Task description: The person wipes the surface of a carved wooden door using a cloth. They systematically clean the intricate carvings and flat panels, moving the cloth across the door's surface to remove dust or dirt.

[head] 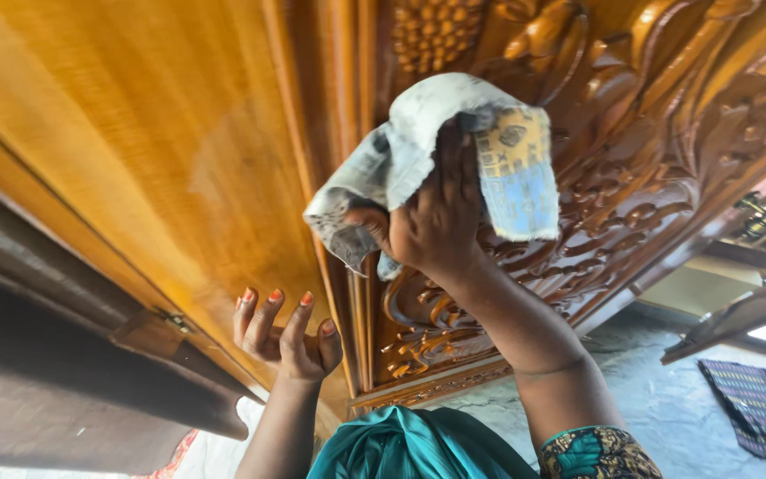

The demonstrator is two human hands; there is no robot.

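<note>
In the centre of the frame the right hand [436,217] grips a crumpled cloth [418,151], white with grey marks and a yellow and blue patch, and presses it against the carved wooden door [631,168], over the raised leaf and scroll carving. The cloth bunches above and around the fingers. Lower and to the left, the left hand [287,333] is open, fingers spread and slightly curled, holding nothing, and lies against the smooth plain panel [135,151] beside the carved section. At the lower right, a striped mat [764,404] lies on the grey floor [667,399].
</note>
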